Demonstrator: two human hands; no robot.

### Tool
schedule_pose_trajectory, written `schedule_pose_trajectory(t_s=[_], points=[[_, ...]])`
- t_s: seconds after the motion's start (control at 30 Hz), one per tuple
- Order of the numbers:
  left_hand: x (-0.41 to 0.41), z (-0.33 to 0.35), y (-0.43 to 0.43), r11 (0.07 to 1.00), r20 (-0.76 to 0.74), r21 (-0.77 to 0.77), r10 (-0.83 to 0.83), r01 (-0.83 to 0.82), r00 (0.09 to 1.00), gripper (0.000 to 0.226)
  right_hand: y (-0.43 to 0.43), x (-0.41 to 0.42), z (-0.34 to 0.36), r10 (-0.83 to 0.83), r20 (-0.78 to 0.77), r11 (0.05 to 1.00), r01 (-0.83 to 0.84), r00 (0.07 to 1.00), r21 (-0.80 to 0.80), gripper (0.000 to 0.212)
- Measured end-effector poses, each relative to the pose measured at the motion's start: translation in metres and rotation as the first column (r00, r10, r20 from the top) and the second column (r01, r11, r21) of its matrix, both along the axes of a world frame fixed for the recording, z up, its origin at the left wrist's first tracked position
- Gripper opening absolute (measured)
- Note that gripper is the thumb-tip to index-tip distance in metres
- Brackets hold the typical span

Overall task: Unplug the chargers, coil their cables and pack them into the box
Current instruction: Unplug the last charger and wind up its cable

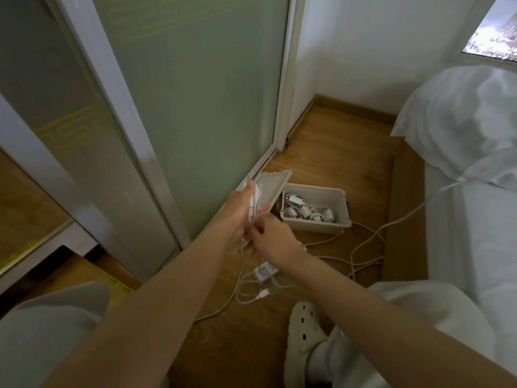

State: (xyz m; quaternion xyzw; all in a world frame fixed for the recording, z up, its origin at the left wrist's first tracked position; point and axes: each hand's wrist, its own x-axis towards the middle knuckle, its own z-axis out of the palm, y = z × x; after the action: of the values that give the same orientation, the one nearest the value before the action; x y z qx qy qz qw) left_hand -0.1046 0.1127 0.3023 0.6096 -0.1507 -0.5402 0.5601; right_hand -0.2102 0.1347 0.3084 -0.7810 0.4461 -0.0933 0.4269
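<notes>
Lying nearest on the wooden floor [335,152] is a white power strip [264,271]. Above it the left hand [237,211] grips a white cable coil [254,198], long axis upright; the right hand [270,240] pinches its lower end. Beyond, an open beige plastic box [316,226] holds coiled chargers [307,212].

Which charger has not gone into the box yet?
The charger held in the left hand, its cable pinched by the right hand; the others lie inside the box.

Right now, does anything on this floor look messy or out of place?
Yes. Loose white cables sprawl tangled on the floor around the power strip, one trailing up onto the bed. The lid leans tilted beside the open box.
</notes>
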Motion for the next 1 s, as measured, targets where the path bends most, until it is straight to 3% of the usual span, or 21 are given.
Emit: schedule_pose_trajectory(t_s=[0.07,0.13,0.2,0.23,0.3,0.37,0.43,0.5,0.6,0.7,0.73,0.9,1.0], points=[[0.004,0.01,-0.006,0.989,-0.189,-0.079,0.107,-0.124,0.976,0.044,0.015,-0.001,-0.013,0.057,-0.043,0.993,-0.053,0.997,0.104,0.033],[0.01,0.026,-0.01,0.975,-0.262,-0.151,0.117,-0.16,0.958,0.038,0.03,-0.005,-0.026,0.039,-0.059,0.991,-0.031,0.997,0.13,0.03],[0.014,0.04,-0.01,0.977,-0.301,-0.176,0.061,-0.118,0.952,0.032,0.03,-0.011,-0.033,0.021,-0.098,1.0,-0.023,0.995,-0.021,0.016],[0.014,0.044,-0.009,0.981,-0.325,-0.17,0.036,-0.096,0.945,0.031,0.026,-0.014,-0.033,0.071,-0.191,0.984,-0.1,0.979,-0.146,0.008],[0.013,0.044,-0.009,0.987,-0.365,-0.153,-0.013,-0.046,0.931,0.032,0.015,-0.02,-0.03,0.111,-0.338,0.937,-0.212,0.935,-0.278,0.016],[0.011,0.039,-0.01,0.989,-0.336,-0.144,-0.066,0.017,0.94,0.031,0.007,-0.022,-0.032,0.094,-0.369,0.939,-0.206,0.924,-0.276,0.022],[0.005,0.034,-0.009,0.989,-0.279,-0.138,-0.094,0.058,0.956,0.03,0.002,-0.024,-0.032,-0.021,-0.221,0.979,-0.025,0.975,-0.203,0.028],[-0.003,0.033,-0.009,0.988,-0.26,-0.143,-0.094,0.058,0.961,0.03,0.0,-0.021,-0.028,-0.104,0.057,0.992,0.107,0.993,-0.065,0.036],[-0.01,0.033,-0.01,0.984,-0.26,-0.176,-0.07,0.024,0.963,0.03,-0.001,-0.009,-0.019,-0.117,0.374,0.985,0.058,0.92,0.164,0.029],[-0.011,0.037,-0.013,0.982,-0.257,-0.189,-0.04,-0.009,0.966,0.033,0.0,0.0,-0.016,-0.208,0.475,0.954,0.07,0.855,0.291,0.005],[-0.009,0.038,-0.013,0.982,-0.254,-0.19,-0.036,-0.013,0.967,0.034,-0.001,0.001,-0.018,-0.195,0.478,0.958,0.062,0.856,0.281,0.012],[0.001,0.038,-0.007,0.976,-0.336,-0.216,-0.082,0.008,0.938,0.032,-0.014,-0.013,-0.022,-0.036,0.269,0.972,-0.029,0.962,0.232,0.02],[-0.001,0.044,-0.001,0.96,-0.407,-0.277,-0.091,-0.028,0.909,0.031,-0.025,-0.023,-0.027,0.076,0.075,0.995,-0.071,0.994,-0.065,0.022]])
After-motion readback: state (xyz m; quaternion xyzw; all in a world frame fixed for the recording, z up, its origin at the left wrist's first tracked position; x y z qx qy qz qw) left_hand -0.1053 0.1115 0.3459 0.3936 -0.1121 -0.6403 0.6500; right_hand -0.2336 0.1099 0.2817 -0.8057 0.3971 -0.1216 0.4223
